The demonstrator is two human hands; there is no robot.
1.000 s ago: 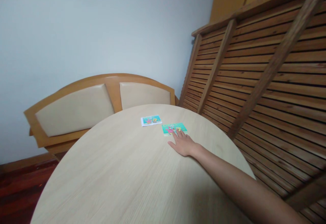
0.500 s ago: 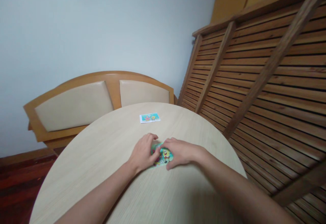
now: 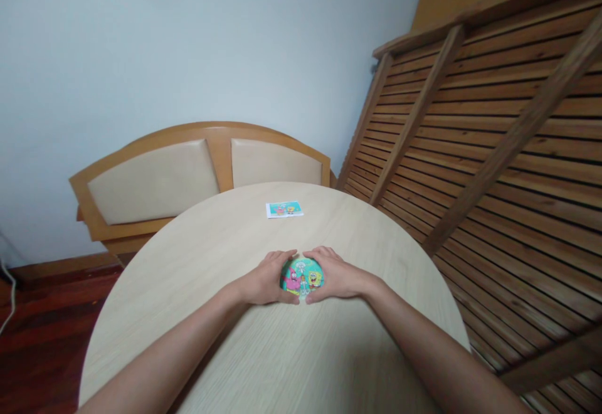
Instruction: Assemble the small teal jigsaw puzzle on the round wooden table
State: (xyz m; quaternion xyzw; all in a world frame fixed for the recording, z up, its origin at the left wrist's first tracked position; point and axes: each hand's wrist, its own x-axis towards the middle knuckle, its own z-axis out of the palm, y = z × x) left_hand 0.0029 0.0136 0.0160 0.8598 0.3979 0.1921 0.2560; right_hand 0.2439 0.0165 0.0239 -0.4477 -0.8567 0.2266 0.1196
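A colourful cartoon picture with a pink starfish, a squid and a yellow sponge figure lies on the table in front of me. I cannot tell whether it is one sheet or pieces set together. My left hand curves around its left side, thumb at the near edge and fingers at the far edge. Around the right side my right hand is cupped the same way. Both hands cover the picture's outer edges. Farther back lies a small printed card with similar figures and a white margin, touched by neither hand.
The round pale wooden table fills the front. Behind it stands a wooden headboard with cream panels against the wall. A large slatted wooden frame leans along the right. At far left a white cable hangs.
My left thumb and right fingers have come off the picture's middle. Both hands now hug its sides, with more of the print showing. The view has shifted slightly.
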